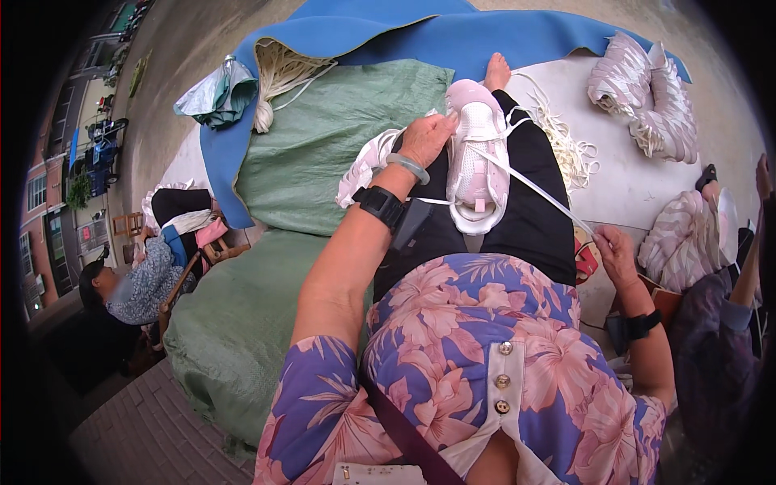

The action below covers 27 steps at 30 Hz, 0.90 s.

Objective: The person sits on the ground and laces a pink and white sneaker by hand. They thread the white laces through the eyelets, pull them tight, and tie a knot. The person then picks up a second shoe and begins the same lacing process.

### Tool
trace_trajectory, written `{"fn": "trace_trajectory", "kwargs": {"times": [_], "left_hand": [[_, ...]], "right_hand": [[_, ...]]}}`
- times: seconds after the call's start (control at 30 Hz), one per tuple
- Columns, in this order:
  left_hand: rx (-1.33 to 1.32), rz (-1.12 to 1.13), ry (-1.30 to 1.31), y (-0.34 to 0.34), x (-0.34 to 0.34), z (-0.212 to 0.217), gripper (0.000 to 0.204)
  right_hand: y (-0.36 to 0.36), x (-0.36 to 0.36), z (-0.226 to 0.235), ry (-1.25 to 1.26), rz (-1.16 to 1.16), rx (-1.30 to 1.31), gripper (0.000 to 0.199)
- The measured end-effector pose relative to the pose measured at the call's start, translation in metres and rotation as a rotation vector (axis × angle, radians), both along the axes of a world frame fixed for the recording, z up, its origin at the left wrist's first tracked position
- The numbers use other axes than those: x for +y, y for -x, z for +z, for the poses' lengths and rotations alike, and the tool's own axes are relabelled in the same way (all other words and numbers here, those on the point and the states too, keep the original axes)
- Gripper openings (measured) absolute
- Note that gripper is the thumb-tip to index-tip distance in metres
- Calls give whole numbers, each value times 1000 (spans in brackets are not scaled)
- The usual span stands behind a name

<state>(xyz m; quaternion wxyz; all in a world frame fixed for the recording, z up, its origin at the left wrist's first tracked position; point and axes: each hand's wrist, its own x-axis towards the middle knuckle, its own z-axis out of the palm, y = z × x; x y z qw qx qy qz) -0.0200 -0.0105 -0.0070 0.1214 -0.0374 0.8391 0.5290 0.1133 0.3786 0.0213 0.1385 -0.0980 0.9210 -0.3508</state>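
Observation:
A pink and white sneaker upper (477,153) lies across my thighs, its toe pointing away from me. My left hand (428,139) grips its left side near the toe, fingers partly hidden behind it. A white shoelace (533,190) runs taut from the eyelets to my right hand (616,252), which pinches it out to the right, beside my hip. Another stretch of white lace hangs across the left edge of the upper. Left of my left wrist, more pink and white uppers (364,170) lie against my leg.
Loose white laces (566,145) are heaped right of my leg. Bundled uppers (647,97) lie farther right, with another stack (679,238) nearer. Green woven sacks (323,145) and a blue mat (404,36) spread left and ahead. People sit at left (149,279) and far right (723,323).

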Motion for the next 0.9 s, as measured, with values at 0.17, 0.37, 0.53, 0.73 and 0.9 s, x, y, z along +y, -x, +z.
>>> {"fn": "trace_trajectory", "kwargs": {"times": [0.17,0.37,0.53,0.73,0.9], "left_hand": [[80,78,39,-6,5,8,34],[535,-106,350,-27,26,25,7],[454,19,427,-32,24,24,18],[101,28,317,-42,15,29,23],[109,-79,421,-45,19,32,25]], "right_hand": [[27,-42,-9,164,75,264,17],[81,-141,-1,194,127,353,38],[98,-182,0,-29,137,258,41],[123,-176,2,150,114,-314,42],[134,-196,6,109,213,-16,18]]}}
